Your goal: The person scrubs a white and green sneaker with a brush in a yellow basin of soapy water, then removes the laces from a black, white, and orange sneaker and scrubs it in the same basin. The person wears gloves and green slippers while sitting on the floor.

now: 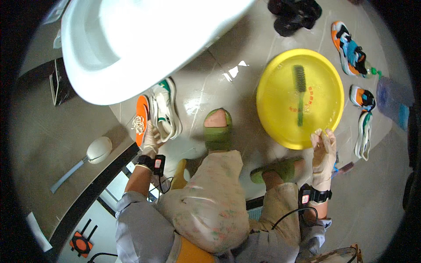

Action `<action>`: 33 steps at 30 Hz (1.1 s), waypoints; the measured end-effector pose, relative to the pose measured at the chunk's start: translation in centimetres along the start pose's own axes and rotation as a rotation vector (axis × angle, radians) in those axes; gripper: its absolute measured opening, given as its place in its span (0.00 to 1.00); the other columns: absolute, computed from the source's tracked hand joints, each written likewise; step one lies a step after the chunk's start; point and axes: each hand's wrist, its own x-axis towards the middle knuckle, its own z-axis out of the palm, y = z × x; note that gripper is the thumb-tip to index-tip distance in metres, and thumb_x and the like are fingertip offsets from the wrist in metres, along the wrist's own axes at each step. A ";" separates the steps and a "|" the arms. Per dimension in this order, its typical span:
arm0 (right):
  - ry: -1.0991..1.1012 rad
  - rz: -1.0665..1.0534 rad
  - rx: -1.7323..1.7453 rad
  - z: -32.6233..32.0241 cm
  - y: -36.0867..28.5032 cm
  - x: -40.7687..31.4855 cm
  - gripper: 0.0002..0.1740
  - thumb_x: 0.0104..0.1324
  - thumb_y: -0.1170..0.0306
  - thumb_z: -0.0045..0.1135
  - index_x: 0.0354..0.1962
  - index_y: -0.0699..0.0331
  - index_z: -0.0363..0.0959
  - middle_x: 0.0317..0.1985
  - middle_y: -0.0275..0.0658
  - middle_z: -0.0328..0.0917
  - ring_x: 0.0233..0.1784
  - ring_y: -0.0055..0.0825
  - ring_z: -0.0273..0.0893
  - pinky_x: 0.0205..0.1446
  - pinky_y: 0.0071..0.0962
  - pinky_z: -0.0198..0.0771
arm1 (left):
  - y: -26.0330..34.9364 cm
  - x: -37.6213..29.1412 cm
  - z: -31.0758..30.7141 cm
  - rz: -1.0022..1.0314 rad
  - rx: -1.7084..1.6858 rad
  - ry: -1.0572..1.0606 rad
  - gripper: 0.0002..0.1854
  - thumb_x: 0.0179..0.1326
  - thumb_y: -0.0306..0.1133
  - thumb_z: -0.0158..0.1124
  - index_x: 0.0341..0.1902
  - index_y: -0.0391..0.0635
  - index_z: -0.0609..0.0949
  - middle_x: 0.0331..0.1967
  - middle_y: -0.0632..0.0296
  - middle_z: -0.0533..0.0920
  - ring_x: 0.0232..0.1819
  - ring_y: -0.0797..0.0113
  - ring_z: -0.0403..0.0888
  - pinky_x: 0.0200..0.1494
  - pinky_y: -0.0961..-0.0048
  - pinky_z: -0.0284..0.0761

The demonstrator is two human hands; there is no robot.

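Note:
My left hand (pixel 152 139), in a pale glove, is at the lower end of the orange insoles (pixel 142 111), with a bundle of white laces (pixel 138 123) on them. Its fingers are partly hidden, so a grip on the insoles is unclear. White-and-green shoes (pixel 166 111) lie just right of it. My right hand (pixel 324 144), also gloved, has its fingers spread at the near rim of a yellow basin (pixel 263 121); it holds nothing visible. A green-handled brush (pixel 300 95) lies in the basin's water.
A large white tub (pixel 88 82) spans the upper left. Black shoes (pixel 294 16) lie above the basin. To its right are orange, blue and black shoes (pixel 350 49) and a plastic bottle (pixel 371 70). A white round-headed brush (pixel 98 150) lies at left. Water wets the tiles.

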 end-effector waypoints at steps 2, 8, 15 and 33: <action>0.090 -0.015 -0.006 -1.1 0.0 0.3 0.12 0.67 0.76 0.48 0.48 0.62 0.64 0.41 0.41 0.74 0.43 0.28 0.76 0.52 0.29 0.74 | 2.4 -0.6 1.0 0.220 0.188 0.022 0.49 0.51 0.72 0.53 0.65 0.43 0.64 0.56 0.52 0.70 0.54 0.52 0.71 0.51 0.50 0.71; 0.288 -0.115 -0.144 -4.7 1.4 2.7 0.10 0.67 0.74 0.50 0.45 0.61 0.64 0.40 0.37 0.74 0.39 0.26 0.77 0.47 0.27 0.76 | 5.3 1.9 0.9 0.564 0.833 0.093 0.24 0.61 0.49 0.53 0.40 0.36 0.79 0.31 0.47 0.82 0.35 0.56 0.80 0.38 0.59 0.72; 0.500 -0.157 -0.806 -15.1 0.9 8.1 0.15 0.61 0.67 0.54 0.42 0.66 0.66 0.41 0.45 0.75 0.42 0.37 0.77 0.46 0.30 0.72 | 3.7 13.4 -6.5 0.651 1.248 0.108 0.20 0.63 0.43 0.53 0.46 0.34 0.76 0.36 0.49 0.81 0.40 0.56 0.79 0.43 0.63 0.73; 0.932 -0.027 -1.659 -28.9 -5.4 12.7 0.42 0.48 0.59 0.65 0.60 0.63 0.60 0.53 0.50 0.74 0.56 0.42 0.73 0.58 0.34 0.69 | 7.9 0.7 1.7 0.970 0.509 -0.086 0.26 0.62 0.21 0.49 0.65 0.39 0.63 0.63 0.51 0.66 0.62 0.57 0.67 0.65 0.64 0.61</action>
